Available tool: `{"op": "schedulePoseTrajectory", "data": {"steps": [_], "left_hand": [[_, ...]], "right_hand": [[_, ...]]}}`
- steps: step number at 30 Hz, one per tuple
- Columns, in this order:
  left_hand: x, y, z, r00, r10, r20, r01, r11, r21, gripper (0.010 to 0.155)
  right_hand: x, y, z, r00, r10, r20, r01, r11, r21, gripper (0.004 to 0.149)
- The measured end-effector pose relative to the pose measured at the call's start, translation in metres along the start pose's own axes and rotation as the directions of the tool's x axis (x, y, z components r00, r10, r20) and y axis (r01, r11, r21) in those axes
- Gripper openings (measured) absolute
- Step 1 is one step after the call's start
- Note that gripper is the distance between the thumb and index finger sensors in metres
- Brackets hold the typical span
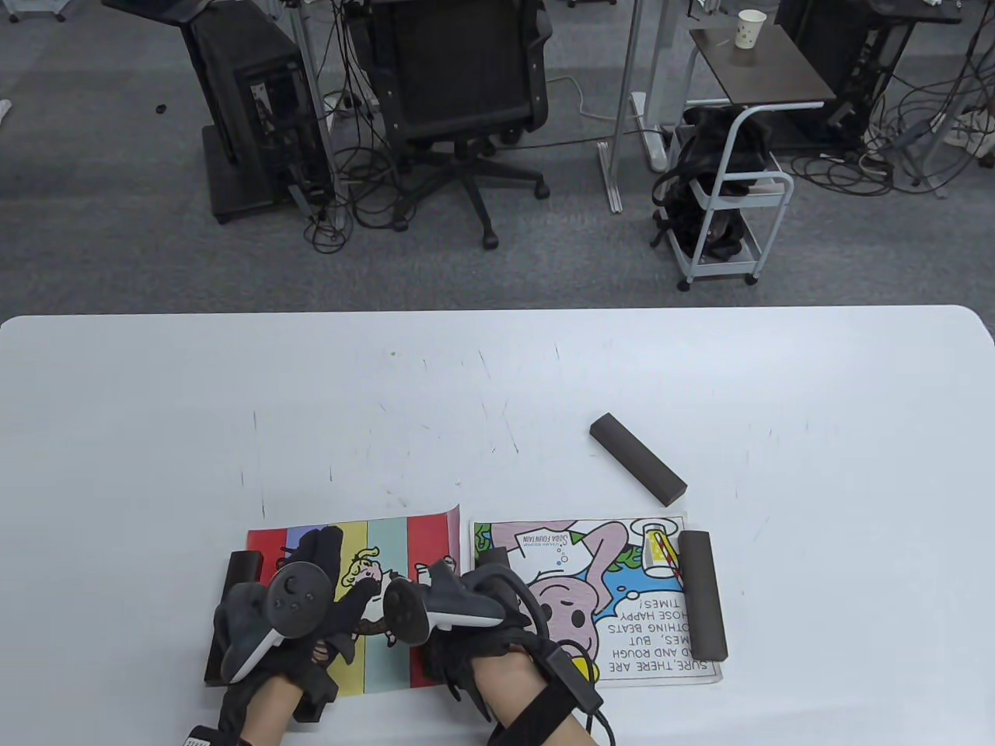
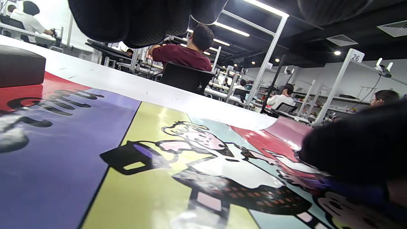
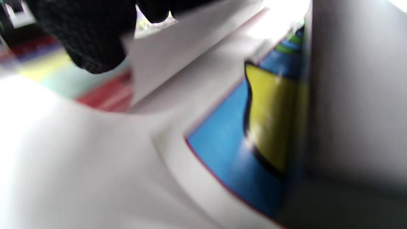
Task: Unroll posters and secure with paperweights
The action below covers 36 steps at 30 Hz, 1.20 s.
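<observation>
I am pressing my left hand (image 1: 311, 579) flat on the striped poster (image 1: 389, 544); my right hand's (image 1: 466, 598) grip I cannot tell. The spare paperweight (image 1: 637, 467) is lying diagonally up-right, nearer it.

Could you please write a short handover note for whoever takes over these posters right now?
Left hand rests on the striped poster; right hand is at its curling right edge, grip unclear.
A weight holds the striped poster's left edge. The cartoon poster lies flat, with a weight on its right edge and another at its left.
A spare weight lies on the table behind.
Left: weigh down the curling edge.
</observation>
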State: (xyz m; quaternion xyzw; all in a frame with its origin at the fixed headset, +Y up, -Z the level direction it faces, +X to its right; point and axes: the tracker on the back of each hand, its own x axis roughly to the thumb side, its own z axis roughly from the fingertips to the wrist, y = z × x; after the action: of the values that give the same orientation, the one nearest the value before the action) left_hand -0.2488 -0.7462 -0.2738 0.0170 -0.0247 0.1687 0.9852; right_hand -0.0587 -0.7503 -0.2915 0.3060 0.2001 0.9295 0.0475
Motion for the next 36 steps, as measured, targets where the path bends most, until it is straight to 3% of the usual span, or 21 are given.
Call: {"op": "schedulePoseTrajectory", "data": {"steps": [4,8,13,20,24,28,31,36], "left_hand": [[0.000,0.000,0.000,1.000,0.002,-0.002,-0.002,1.000,0.001,0.080],[-0.002,0.001,0.000,1.000,0.007,-0.009,-0.007,1.000,0.004,0.079],[-0.002,0.002,0.000,1.000,0.014,-0.008,-0.014,1.000,0.011,0.079],[-0.002,0.002,-0.001,1.000,0.012,-0.006,-0.012,1.000,0.001,0.079],[-0.004,0.001,-0.003,1.000,0.010,-0.013,-0.010,1.000,-0.006,0.079],[-0.005,0.001,-0.003,1.000,0.003,-0.010,-0.003,1.000,0.003,0.078],[-0.004,0.001,-0.003,1.000,-0.007,-0.005,0.007,1.000,0.002,0.078],[-0.004,0.000,-0.003,1.000,-0.013,-0.004,0.013,1.000,0.003,0.078]], "right_hand": [[-0.023,-0.044,0.023,0.980,-0.198,0.020,0.197,0.952,-0.234,0.078],[-0.070,-0.090,0.049,0.951,-0.284,-0.121,0.180,0.828,-0.530,0.075],[-0.136,-0.118,0.064,0.829,-0.408,-0.382,0.075,0.758,-0.648,0.073],[-0.221,-0.103,0.048,0.554,-0.502,-0.664,0.056,0.819,-0.572,0.073],[-0.256,-0.075,0.028,0.403,-0.437,-0.804,0.090,0.893,-0.441,0.076],[-0.278,-0.054,0.018,0.301,-0.381,-0.874,0.137,0.924,-0.356,0.079],[-0.290,-0.044,0.014,0.262,-0.317,-0.912,0.182,0.944,-0.276,0.080],[-0.297,-0.047,0.009,0.281,-0.253,-0.926,0.082,0.967,-0.240,0.070]]}}
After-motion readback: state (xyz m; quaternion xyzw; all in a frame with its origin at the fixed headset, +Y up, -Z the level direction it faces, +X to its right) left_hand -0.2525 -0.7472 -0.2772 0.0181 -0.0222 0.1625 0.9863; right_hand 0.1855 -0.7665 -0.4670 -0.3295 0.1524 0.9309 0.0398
